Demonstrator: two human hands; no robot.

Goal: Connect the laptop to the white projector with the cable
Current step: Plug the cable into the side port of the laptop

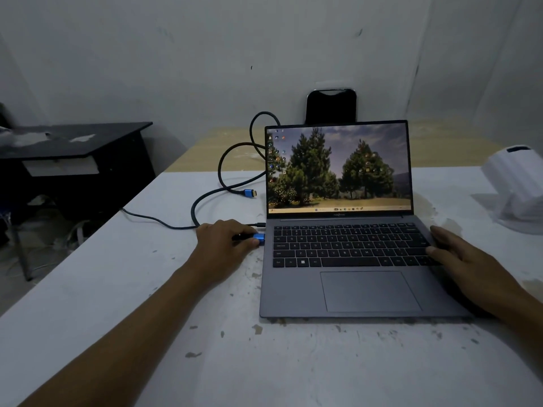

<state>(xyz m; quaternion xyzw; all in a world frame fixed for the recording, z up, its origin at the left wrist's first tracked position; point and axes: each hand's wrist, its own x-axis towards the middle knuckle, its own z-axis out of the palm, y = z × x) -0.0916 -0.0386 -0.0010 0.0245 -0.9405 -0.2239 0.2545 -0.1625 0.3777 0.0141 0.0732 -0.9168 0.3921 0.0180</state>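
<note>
Pinching blue plug (259,239) in left grip (224,245) beside laptop (346,259).

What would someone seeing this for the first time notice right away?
The open laptop at centre, its lit screen showing pine trees, dominates the dim room. At its left edge the left hand pinches a blue plug, while the cable's other blue plug lies loose behind; the white projector sits far right.

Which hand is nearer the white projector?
Right. The right hand rests on the laptop's right edge, below-left of the white projector; the left hand is across the laptop.
</note>
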